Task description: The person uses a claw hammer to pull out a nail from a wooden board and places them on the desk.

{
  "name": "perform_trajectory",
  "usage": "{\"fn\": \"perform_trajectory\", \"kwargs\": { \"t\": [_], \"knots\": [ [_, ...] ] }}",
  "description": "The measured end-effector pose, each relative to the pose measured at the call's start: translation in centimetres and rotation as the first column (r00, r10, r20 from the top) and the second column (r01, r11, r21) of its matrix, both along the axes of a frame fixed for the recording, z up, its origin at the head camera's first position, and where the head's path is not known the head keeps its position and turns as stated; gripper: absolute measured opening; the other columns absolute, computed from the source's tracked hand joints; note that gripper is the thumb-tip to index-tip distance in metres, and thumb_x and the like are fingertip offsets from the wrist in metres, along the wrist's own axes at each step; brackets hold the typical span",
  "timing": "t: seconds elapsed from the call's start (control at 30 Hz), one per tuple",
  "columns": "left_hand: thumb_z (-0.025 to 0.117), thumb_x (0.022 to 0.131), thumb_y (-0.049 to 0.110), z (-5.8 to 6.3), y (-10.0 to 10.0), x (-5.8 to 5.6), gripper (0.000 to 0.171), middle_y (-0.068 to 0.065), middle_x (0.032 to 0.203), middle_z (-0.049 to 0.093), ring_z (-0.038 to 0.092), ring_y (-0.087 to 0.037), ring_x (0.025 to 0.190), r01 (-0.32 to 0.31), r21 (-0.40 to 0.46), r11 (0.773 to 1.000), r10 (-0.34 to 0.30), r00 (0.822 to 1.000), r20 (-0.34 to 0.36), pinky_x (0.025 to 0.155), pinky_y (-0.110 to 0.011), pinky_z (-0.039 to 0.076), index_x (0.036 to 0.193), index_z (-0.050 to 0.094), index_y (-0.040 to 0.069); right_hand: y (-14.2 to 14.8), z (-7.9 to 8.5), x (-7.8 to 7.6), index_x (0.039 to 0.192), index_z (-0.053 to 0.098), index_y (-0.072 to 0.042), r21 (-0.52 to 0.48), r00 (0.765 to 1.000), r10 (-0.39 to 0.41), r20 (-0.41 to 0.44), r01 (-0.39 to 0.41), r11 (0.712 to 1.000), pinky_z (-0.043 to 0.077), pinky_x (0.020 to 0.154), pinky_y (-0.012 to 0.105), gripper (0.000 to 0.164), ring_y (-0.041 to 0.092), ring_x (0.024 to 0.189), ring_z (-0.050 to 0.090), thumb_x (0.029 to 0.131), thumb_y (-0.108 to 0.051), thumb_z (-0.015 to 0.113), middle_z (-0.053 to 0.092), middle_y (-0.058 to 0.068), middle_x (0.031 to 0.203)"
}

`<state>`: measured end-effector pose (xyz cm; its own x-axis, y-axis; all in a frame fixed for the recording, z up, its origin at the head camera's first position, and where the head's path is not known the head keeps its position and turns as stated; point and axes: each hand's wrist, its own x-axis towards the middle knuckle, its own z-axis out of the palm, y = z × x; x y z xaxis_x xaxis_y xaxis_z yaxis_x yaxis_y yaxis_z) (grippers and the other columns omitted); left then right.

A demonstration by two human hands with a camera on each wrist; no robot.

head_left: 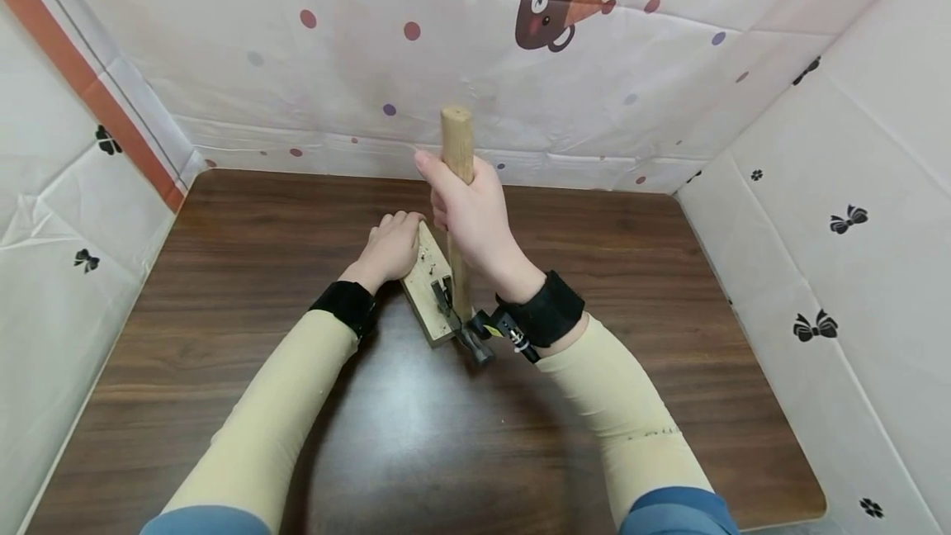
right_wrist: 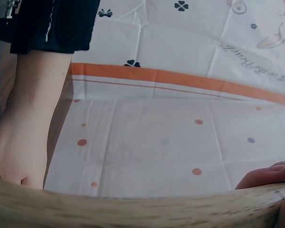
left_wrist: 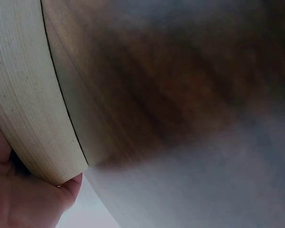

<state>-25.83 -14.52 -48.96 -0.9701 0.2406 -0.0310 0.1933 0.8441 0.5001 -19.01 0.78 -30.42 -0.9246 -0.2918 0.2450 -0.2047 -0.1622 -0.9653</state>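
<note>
At frame centre, right hand (head_left: pixel 475 209) grasps hammer (head_left: pixel 460 283), left hand (head_left: pixel 394 246) grips board (head_left: pixel 423 277); loose bracing may let board slip.

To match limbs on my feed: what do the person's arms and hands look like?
Pale yellow sleeves below blue fabric on both sides. Each wrist has a black band; the right one carries a small dark device with a yellow mark. The left hand and right hand are ungloved.
</note>
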Motion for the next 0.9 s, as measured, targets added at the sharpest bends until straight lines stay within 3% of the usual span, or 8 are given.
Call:
{"fn": "perform_trajectory", "kwargs": {
  "t": [0.33, 0.5, 0.9],
  "knots": [
    [0.024, 0.117, 0.020, 0.1, -0.1, 0.0, 0.047, -0.020, 0.149, 0.054, 0.046, -0.042, 0.134, -0.005, 0.009, 1.000, 0.005, 1.000, -0.014, 0.106, -0.062, 0.040, 0.151, 0.051, 0.004, 0.9, -0.4, 1.3, 0.083, 0.053, -0.003, -0.068, 0.998, -0.019, -0.063, 0.015, 0.998, 0.026, 0.042, 0.026, 0.029, 0.010, 0.041, 0.030, 0.107, -0.017, 0.062, 0.033, -0.003, 0.052],
    [0.025, 0.116, 0.020, -0.1, 0.0, 0.0, 0.046, -0.021, 0.148, 0.054, 0.046, -0.042, 0.134, -0.009, 0.010, 1.000, 0.010, 1.000, -0.014, 0.106, -0.062, 0.041, 0.150, 0.052, 0.004, 1.0, -0.6, 1.7, 0.081, 0.053, -0.011, -0.082, 0.997, -0.023, -0.073, 0.017, 0.996, 0.027, 0.042, 0.026, 0.028, 0.009, 0.042, 0.030, 0.106, -0.017, 0.062, 0.033, -0.004, 0.053],
    [0.021, 0.117, 0.021, 0.0, -0.1, -0.1, 0.049, -0.020, 0.153, 0.051, 0.044, -0.041, 0.138, -0.010, -0.002, 1.000, 0.010, 1.000, 0.014, 0.108, -0.061, 0.039, 0.153, 0.049, 0.005, 1.8, -1.5, 2.5, 0.085, 0.055, -0.011, -0.114, 0.985, -0.054, -0.165, 0.035, 0.993, 0.028, 0.043, 0.026, 0.023, 0.009, 0.043, 0.031, 0.104, -0.021, 0.062, 0.033, -0.004, 0.053]
  ]
}}
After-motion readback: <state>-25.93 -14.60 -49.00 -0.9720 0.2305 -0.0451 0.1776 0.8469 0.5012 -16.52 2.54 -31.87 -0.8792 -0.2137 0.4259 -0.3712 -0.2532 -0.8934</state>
